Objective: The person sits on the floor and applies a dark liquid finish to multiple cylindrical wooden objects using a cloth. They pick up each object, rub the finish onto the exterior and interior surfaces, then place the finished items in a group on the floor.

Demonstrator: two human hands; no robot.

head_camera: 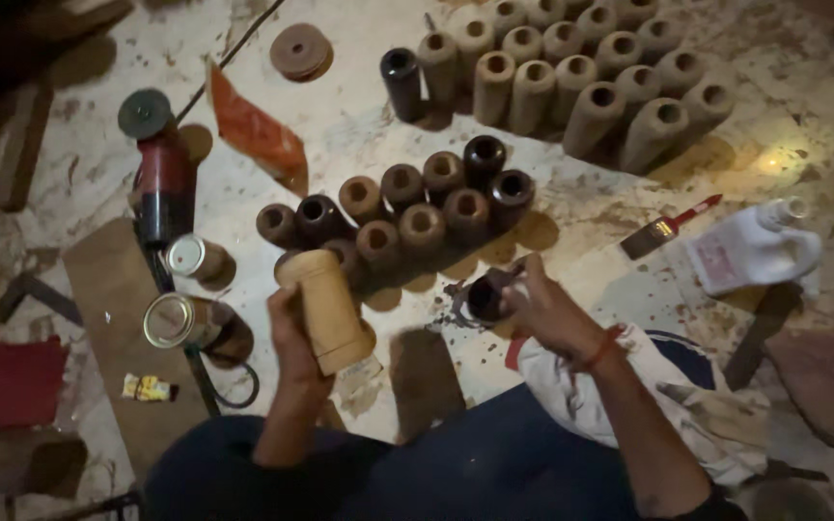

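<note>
Floor (359, 116): pale, stained, carries everything.
Pale cups (581, 82): large unstained cluster lying toward the far edge.
Dark cups (407, 212): stained group in two rows mid-floor, just beyond both hands.
White jug (750, 251): lies near the right edge, a red-handled brush (668, 230) just beside it.
Tins (185, 289): two, left of the hands.
Left hand (291, 338): closed around a pale wooden cup (325, 309), held upright above the floor.
Right hand (542, 309): fingers closed on a small dark pot (486, 297) low over the floor.
</note>
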